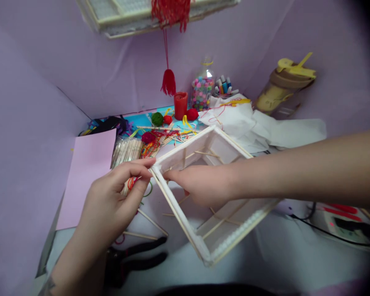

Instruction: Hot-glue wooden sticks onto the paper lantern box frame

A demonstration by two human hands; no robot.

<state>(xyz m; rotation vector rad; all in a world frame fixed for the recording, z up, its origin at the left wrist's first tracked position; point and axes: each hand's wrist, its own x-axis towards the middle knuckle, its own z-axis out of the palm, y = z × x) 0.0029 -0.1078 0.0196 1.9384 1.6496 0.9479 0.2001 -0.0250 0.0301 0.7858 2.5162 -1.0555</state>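
A box-like frame point(185, 224) of thin wooden sticks and white panels is tilted over the table, its open side facing me. My left hand point(120, 193) pinches its left corner between thumb and fingers. Reaching in from the right, my right hand point(200, 185) is inside the frame, near that same corner. Its index finger points at the inner wall, and the other fingers are curled and partly hidden. Whether it holds anything is unclear. Thin sticks cross the frame's inner walls.
Black-handled pliers point(144, 255) lie below the frame. Behind are a stick bundle point(127, 151), red candle point(180, 106), pom-pom bottle point(202, 88), white cloth point(234, 123) and tumbler point(280, 88). A red tassel point(168, 81) hangs above. A power strip point(342, 224) with cables lies right.
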